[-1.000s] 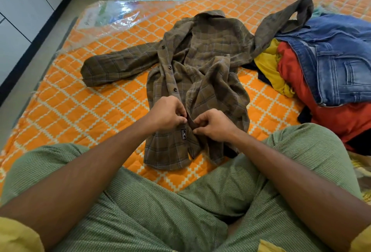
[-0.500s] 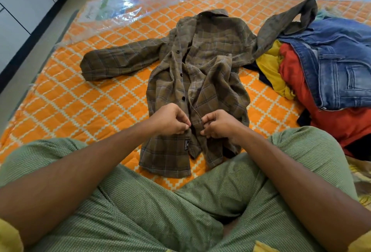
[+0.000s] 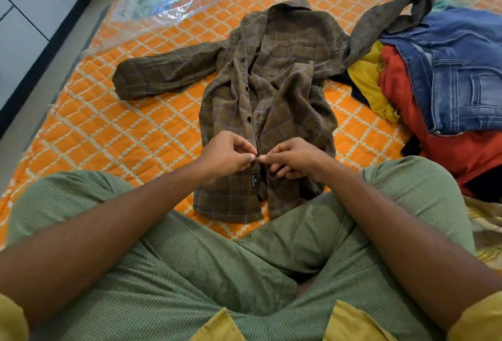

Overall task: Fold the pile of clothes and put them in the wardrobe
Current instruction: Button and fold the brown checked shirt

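Legs in green trousers [image 3: 190,272] sit crossed nearest the camera, below both hands. Left hand [image 3: 226,158] and right hand [image 3: 294,161] meet fingertip to fingertip. Each pinches one front edge of the brown checked shirt [image 3: 274,87] near its lower hem, with the other fingers curled. Shirt lies spread on the orange quilted mattress [image 3: 122,145] directly beyond the hands, collar farthest away. One sleeve [image 3: 163,74] extends to the left of the hands. The other sleeve [image 3: 394,11] runs up over the pile of clothes [image 3: 402,96], which lies to the right of the right hand: blue jeans [image 3: 461,77] on top, red and yellow garments beneath. Clear plastic sheet [image 3: 163,6] covers the far left mattress corner.
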